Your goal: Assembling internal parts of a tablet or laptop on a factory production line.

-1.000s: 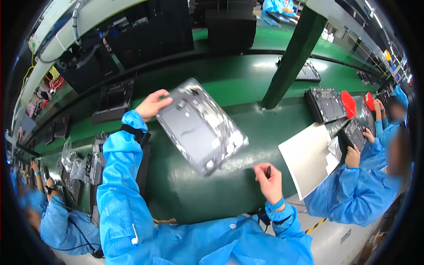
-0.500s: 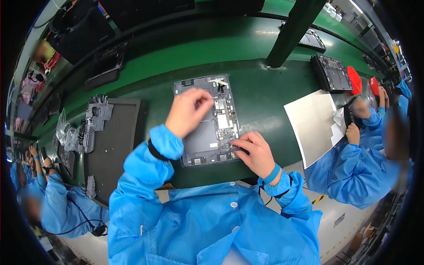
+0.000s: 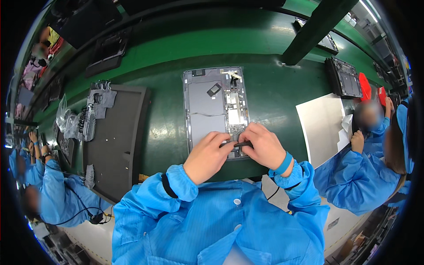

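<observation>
An opened grey tablet-like device [image 3: 205,128] lies flat on the green bench in front of me, with its circuit board [image 3: 234,116] exposed along the right side. A small black rectangular part [image 3: 214,90] rests on its upper middle. Both hands meet over the lower right of the device. My left hand [image 3: 207,154] is closed, fingertips pinching one end of a slim black piece [image 3: 244,144]. The other end is pinched by my right hand [image 3: 266,148], which wears a blue wrist strap. My fingers hide part of the piece and the board below it.
To the left is a dark tray [image 3: 115,128] with grey parts [image 3: 102,102] and clear plastic bags [image 3: 70,121]. On the right lie a white sheet [image 3: 322,128] and a stack of device housings [image 3: 343,77]. A green post [image 3: 316,33] rises behind. Co-workers sit on both sides.
My left hand has come down from above the device to meet my right hand at its lower right. The small black rectangular part now shows. The whole view has shifted slightly.
</observation>
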Demonstrator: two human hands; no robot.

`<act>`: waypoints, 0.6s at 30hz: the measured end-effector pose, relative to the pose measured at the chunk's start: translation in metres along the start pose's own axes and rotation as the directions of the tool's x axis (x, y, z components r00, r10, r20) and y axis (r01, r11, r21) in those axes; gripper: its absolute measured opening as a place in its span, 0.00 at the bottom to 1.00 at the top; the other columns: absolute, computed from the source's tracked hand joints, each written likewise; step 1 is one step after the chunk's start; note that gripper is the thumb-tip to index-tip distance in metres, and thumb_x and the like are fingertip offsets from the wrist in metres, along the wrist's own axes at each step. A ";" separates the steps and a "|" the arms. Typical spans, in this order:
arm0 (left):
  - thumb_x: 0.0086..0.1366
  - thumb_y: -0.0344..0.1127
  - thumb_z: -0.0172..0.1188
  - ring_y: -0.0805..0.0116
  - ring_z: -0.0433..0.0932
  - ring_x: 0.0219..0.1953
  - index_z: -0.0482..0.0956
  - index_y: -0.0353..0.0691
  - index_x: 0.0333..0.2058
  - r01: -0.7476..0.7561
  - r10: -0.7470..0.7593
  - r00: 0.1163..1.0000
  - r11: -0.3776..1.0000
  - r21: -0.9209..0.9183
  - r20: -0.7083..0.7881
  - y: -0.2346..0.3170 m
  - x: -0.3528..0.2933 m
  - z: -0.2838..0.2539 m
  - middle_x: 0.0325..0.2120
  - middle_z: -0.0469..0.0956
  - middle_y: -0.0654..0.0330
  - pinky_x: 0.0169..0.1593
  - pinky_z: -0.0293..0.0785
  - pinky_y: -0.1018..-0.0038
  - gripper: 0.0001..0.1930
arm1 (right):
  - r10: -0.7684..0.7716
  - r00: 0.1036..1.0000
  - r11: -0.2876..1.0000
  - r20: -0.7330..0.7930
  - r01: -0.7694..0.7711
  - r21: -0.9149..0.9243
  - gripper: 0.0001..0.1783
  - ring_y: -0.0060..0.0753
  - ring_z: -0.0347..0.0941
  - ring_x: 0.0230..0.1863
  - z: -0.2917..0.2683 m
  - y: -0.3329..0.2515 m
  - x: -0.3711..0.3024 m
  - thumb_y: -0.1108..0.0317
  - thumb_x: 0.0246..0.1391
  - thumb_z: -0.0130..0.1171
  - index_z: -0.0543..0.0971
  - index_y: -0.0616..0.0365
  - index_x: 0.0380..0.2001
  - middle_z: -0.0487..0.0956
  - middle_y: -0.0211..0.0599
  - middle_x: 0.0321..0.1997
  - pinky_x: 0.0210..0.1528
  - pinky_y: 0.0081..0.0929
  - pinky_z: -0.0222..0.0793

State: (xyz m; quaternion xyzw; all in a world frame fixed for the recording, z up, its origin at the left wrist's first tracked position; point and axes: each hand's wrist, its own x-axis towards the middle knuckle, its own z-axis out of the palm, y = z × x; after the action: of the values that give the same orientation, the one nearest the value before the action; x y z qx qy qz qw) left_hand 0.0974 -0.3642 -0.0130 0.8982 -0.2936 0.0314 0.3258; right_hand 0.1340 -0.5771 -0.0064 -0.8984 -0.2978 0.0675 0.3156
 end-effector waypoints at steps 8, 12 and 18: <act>0.50 0.23 0.61 0.55 0.71 0.54 0.78 0.38 0.49 0.062 -0.062 0.998 0.988 0.138 -0.006 0.008 -0.012 0.014 0.50 0.71 0.55 0.54 0.74 0.64 0.23 | -0.042 0.999 0.998 -0.031 0.043 0.053 0.11 0.40 0.73 0.37 0.004 0.010 0.003 0.74 0.40 0.66 0.78 0.54 0.30 0.73 0.33 0.33 0.37 0.36 0.74; 0.50 0.23 0.60 0.55 0.71 0.54 0.76 0.39 0.52 0.088 -0.087 0.996 0.985 0.149 -0.013 0.010 -0.014 0.016 0.51 0.71 0.56 0.53 0.75 0.64 0.26 | -0.142 0.989 0.990 -0.042 0.141 -0.026 0.10 0.38 0.73 0.39 0.007 0.011 0.005 0.73 0.41 0.66 0.78 0.53 0.29 0.72 0.30 0.33 0.36 0.34 0.75; 0.55 0.28 0.56 0.53 0.70 0.56 0.75 0.40 0.54 0.124 -0.120 0.992 0.939 0.322 -0.033 0.026 -0.016 0.026 0.51 0.70 0.53 0.55 0.74 0.63 0.24 | -0.118 0.983 0.983 -0.141 0.136 0.127 0.10 0.40 0.73 0.35 0.014 0.017 0.002 0.76 0.44 0.66 0.79 0.55 0.33 0.73 0.35 0.35 0.34 0.33 0.73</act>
State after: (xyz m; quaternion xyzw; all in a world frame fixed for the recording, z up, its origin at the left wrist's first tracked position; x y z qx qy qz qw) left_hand 0.0662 -0.3873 -0.0228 0.9556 -0.2262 0.0648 0.1773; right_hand 0.1397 -0.5788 -0.0278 -0.8564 -0.3277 0.0075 0.3989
